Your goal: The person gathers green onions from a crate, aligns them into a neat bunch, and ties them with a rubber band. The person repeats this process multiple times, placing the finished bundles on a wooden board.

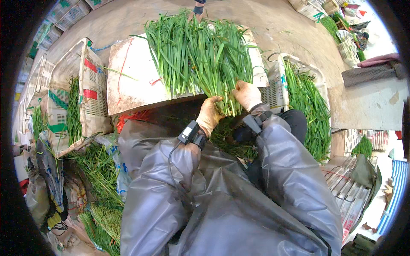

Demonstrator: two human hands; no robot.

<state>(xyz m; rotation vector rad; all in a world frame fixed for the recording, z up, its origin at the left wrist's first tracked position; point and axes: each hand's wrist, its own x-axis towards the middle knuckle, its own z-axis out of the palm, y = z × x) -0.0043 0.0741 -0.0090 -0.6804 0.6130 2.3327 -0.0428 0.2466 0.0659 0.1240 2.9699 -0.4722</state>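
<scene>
Long flat-leaved greens that look like garlic chives [179, 54] lie in a thick layer over a white board [131, 76] in front of me, their pale stem ends towards me. My left hand [209, 115] is closed around the lower stems of a bunch [229, 104] that juts past the board's near edge. At the right side of that bunch, the curled fingers of my right hand [248, 95] pinch at the stems. What lies between those fingertips is too small to make out. Each wrist carries a strapped device with a cable.
Plastic crates of greens stand to the left [94, 96] and right [306, 105]. Loose greens [96, 166] lie on a plastic sheet at my lower left. Red string [131, 118] hangs under the board. Another person's foot [198, 11] is beyond it. A side table [368, 102] stands right.
</scene>
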